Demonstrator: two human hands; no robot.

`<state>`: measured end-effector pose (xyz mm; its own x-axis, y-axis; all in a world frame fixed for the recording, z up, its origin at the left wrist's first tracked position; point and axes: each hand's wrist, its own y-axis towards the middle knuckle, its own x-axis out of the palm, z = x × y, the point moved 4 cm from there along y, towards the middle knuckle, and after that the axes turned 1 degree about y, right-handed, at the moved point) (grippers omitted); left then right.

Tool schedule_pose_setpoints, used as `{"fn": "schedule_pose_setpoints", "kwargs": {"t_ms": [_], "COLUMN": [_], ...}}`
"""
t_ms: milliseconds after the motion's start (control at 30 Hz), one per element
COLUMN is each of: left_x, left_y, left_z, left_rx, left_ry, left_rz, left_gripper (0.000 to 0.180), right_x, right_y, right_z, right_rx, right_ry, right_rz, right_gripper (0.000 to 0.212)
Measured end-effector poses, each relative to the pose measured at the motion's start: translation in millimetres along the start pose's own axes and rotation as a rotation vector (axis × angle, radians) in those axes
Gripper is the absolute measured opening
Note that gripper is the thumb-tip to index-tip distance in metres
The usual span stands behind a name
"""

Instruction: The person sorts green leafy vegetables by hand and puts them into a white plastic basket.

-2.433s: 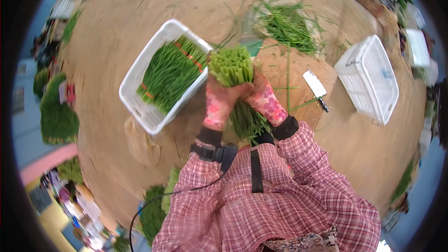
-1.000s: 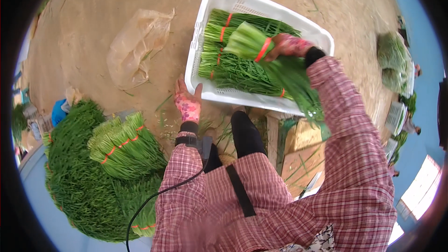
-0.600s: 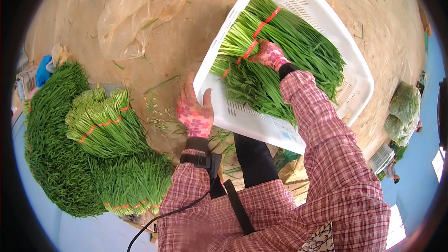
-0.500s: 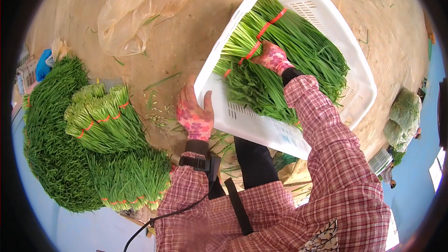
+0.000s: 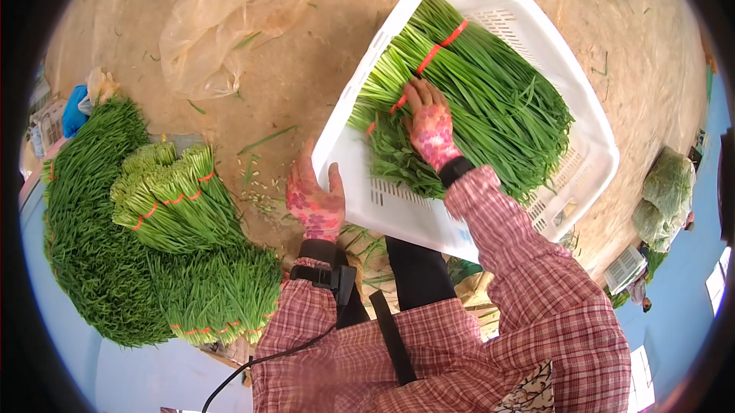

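A white plastic basket (image 5: 589,145) stands tilted in front of me, holding bundles of garlic chives (image 5: 498,99) tied with red bands. My left hand (image 5: 315,202), in a pink floral glove with bare fingertips, grips the basket's near left corner, thumb inside and fingers outside. On the nearer bundle (image 5: 402,156) rests my right hand (image 5: 430,124), gloved alike. Its fingers stretch over the stems beside a red band, holding nothing I can make out.
Banded chive bundles (image 5: 172,199) lie at the left upon a large pile of chives (image 5: 92,237). A crumpled clear plastic sheet (image 5: 230,30) is on the brown floor beyond. Stem scraps (image 5: 264,191) lie by my left hand. Bagged greens (image 5: 664,195) stand at the far right.
My right hand has drawn back slightly left and nearer, from between the bundles onto the nearer one. The bundles now lie closer together. My left hand stays at the basket corner.
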<state>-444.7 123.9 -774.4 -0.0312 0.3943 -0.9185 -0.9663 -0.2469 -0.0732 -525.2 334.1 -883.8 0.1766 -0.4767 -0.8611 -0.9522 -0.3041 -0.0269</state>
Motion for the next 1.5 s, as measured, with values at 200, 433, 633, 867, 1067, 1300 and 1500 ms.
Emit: {"fn": "schedule_pose_setpoints", "kwargs": {"t_ms": [200,433,633,867,1067,1300,1500], "left_x": [4.7,1.2,6.0,13.2,4.4,64.3,80.0], "left_y": [-5.2,-3.5,-6.3,-8.3,-6.7,-27.0,-10.5], "left_z": [0.4,0.6,-1.7,-1.1,16.8,133.1,129.7], "left_rx": [-0.026,0.004,-0.045,-0.05,0.109,-0.46,-0.483], "left_ry": [0.006,0.069,0.013,-0.027,0.084,-1.212,-1.486], "left_rz": [-0.003,-0.011,-0.054,-0.08,-0.011,-0.27,-0.514], "left_gripper": [0.054,0.057,0.055,0.056,0.077,0.097,0.057], "right_x": [29.9,17.4,36.9,8.6,-94.0,-145.1,-171.5], "right_y": [7.7,28.5,37.2,20.4,-30.2,-72.2,-74.6], "right_z": [32.4,17.0,7.7,5.4,1.9,9.5,11.5], "right_rx": [0.087,0.31,0.396,0.296,0.238,0.27,0.121], "right_ry": [0.107,0.067,-0.295,-0.331,0.143,0.303,0.584], "right_rz": [-0.067,-0.06,-0.313,-0.234,0.021,0.04,0.161], "right_gripper": [0.059,0.067,0.054,0.046,0.066,0.071,0.04]}}
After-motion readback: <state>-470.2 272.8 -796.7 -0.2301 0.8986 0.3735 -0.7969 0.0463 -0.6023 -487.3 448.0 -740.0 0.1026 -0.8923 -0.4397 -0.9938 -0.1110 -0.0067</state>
